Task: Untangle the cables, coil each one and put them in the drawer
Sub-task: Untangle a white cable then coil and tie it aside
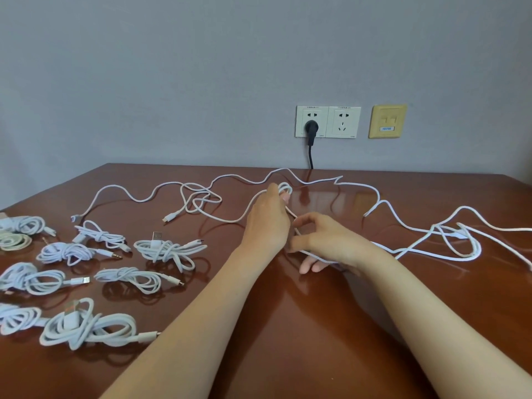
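Long white cables (403, 249) lie loose and crossed over the brown table (288, 326), from the back left to the right edge. My left hand (269, 220) holds a small loop of one white cable (286, 188) wound round its fingers. Just to its right, my right hand (325, 240) pinches the same cable between thumb and forefinger, and the strand runs under that hand toward the tangle at the right (457, 240). Several coiled white cables (169, 250) lie in rows on the left of the table. No drawer is in view.
On the grey wall behind the table are two white sockets (328, 121), one with a black plug (311, 129) whose cord drops behind the table, and a yellow data socket (387, 121). The table's back edge meets the wall.
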`<state>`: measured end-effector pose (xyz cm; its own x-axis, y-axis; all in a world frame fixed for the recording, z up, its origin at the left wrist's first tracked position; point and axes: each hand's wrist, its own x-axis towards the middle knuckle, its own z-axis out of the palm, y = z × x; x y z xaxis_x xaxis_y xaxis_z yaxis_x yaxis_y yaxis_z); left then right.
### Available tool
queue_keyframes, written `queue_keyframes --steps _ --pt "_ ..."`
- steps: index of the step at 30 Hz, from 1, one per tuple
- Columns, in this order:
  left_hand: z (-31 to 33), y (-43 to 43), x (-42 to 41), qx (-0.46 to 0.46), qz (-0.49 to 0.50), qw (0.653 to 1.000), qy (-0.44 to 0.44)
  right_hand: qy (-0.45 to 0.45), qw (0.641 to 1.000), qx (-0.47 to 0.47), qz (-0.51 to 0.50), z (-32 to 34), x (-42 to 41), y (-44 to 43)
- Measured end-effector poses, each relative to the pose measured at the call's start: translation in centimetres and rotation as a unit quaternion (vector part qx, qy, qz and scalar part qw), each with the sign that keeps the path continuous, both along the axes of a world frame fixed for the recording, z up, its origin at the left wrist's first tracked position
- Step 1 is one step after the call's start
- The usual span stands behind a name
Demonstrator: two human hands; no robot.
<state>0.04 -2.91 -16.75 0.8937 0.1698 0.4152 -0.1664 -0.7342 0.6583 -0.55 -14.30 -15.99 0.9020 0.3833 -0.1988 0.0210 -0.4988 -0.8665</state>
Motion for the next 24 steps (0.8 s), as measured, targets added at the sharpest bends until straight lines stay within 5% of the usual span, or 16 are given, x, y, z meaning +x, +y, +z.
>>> queue_keyframes --steps 7,9,15,24 --pt "0.0 0.6 0.6 -0.053 0.024 0.998 0.009 -0.137 0.989 -0.058 0.0 -0.9 0.8 -0.4" --pt "0.1 0.9 0.8 -0.152 0.013 0.988 0.018 -0.164 0.981 -0.105 0.007 -0.9 0.8 -0.6" --pt "1.0 1.7 1.2 -0.528 -0.05 0.846 0.061 -0.208 0.957 -0.199 0.017 -1.1 0.7 -0.7" --pt "1.5 2.5 0.6 -0.615 -0.094 0.774 0.12 -0.301 0.936 -0.185 -0.007 -0.3 0.3 -0.8"
